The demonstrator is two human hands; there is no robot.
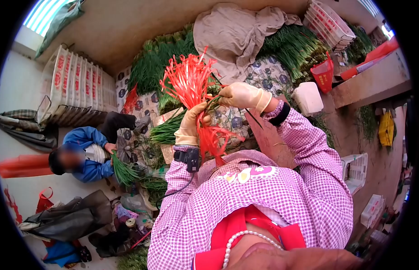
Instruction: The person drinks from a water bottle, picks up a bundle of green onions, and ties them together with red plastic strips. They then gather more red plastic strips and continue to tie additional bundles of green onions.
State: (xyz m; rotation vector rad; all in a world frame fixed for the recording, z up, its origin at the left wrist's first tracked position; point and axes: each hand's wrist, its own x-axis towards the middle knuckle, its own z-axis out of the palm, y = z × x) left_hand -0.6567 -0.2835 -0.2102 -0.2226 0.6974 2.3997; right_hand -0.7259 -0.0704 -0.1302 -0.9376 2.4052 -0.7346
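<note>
My left hand [192, 124], in a pale rubber glove, is closed around the middle of a bundle of red plastic strips [188, 81]. The strips fan out above the fist and hang below it. My right hand [245, 96], gloved too, is pinched beside the bundle at a few thin green strands. Its fingertips are partly hidden, so the exact hold is small to see. Below and left of my left hand, a bunch of green stalks [167, 130] lies on a board.
Heaps of green stalks [290, 49] lie by the wall, partly under a grey cloth [232, 36]. Stacked white crates [79, 81] stand at the left. A person in blue [85, 153] holds green stalks. A white container [307, 98] and a concrete ledge [371, 83] are at the right.
</note>
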